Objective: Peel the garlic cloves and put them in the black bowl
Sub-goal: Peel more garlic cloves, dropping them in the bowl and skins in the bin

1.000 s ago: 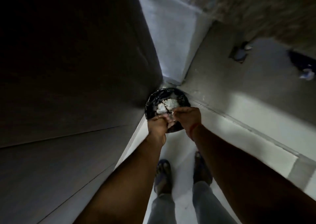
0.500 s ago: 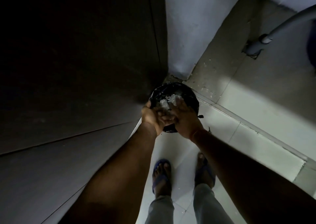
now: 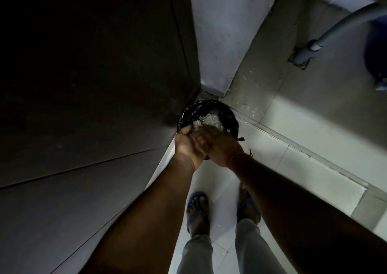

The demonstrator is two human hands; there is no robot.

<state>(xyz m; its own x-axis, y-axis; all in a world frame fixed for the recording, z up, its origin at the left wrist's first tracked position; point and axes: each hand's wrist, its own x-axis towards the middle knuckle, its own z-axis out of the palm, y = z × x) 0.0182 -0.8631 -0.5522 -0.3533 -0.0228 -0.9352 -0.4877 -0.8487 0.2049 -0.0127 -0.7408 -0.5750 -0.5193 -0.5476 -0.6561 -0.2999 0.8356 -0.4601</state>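
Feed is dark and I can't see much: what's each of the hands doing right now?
Left hand: open, palm up, over the black plastic-lined bin.
Right hand: open, fingers straight, brushing across the left palm; nothing visibly held.

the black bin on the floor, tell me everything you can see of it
The bin is round and lined with a glossy, crinkled black plastic bag. It stands upright on the floor in the corner where the dark panel meets the pale wall. Inside lies a heap of whitish papery flakes, seemingly garlic skins. The left hand and right hand hang over its near rim, palms together, hiding that edge; whether they touch it is unclear.
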